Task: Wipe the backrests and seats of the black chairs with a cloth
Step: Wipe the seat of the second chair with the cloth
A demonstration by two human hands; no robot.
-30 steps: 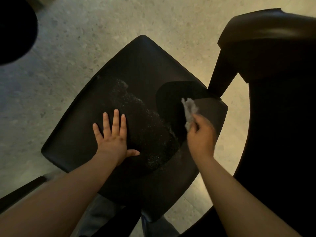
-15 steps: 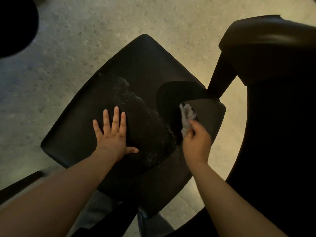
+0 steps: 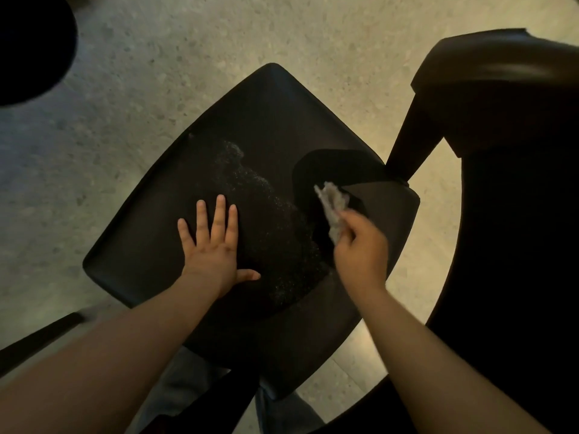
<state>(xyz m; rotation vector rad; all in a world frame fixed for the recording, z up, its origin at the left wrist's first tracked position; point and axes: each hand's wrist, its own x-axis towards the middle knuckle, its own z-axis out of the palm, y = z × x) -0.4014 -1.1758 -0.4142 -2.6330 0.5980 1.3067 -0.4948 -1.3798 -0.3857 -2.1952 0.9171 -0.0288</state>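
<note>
Pale speckled stone floor [image 3: 188,42]: lies under everything.

Second black chair [image 3: 501,151]: fills the right edge, its curved top rail catching light. Nothing here shows whether it has been wiped; I judge it to be work left to do.

Black chair seat [image 3: 266,126]: set corner-on to the camera, both hands over it. This looks like the item in progress, and I judge it about half done. Its backrest cannot be made out, so the backrest's condition cannot be told.

Left hand [image 3: 213,245]: flat on the seat's near-left part, fingers straight and spread, thumb out to the side. It holds nothing and appears to steady the chair.

Right hand [image 3: 360,249]: over the seat's right side, fingers curled round the lower end of the cloth. It is slightly blurred.

Speckled patch [image 3: 266,214]: a band of fine pale flecks running across the middle of the seat, between the two hands. Whether it is dust or moisture cannot be told. It probably marks ground to be passed over again.

Grey cloth [image 3: 333,205]: crumpled, its free end pointing away from the person. It sits at the right margin of the patch, well apart from the left hand. Whether it touches the seat cannot be told.
</note>
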